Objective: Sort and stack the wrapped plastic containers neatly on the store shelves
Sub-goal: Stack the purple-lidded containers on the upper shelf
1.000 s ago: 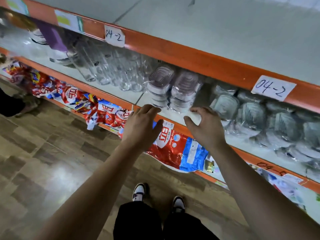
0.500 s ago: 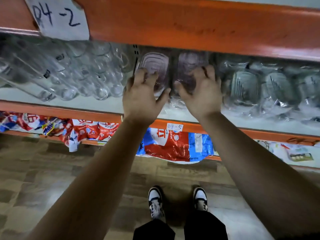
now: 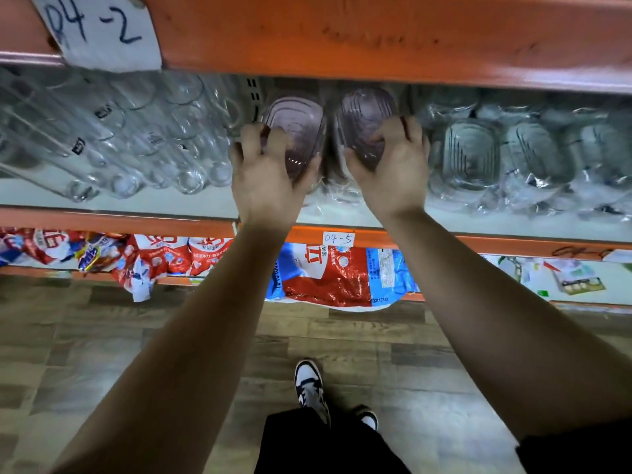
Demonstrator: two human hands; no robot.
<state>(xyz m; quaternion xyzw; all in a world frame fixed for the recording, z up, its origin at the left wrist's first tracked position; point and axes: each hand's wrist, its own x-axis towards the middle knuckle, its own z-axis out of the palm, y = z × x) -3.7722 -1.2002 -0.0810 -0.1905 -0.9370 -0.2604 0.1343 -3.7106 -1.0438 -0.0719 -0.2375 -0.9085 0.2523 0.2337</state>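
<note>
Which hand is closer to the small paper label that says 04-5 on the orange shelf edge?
The right hand. It grips a purple-lidded stack up and right of the 04-5 label; the left hand, on the neighbouring stack, sits farther off, up and left.

Both hands now curled tighter around the purple-lidded stacks.

On the orange beam above my hands a paper tag reads "04-2", a smaller tag on the shelf edge below reads "04-5", and the detergent bags' print stays unreadable to me.
</note>
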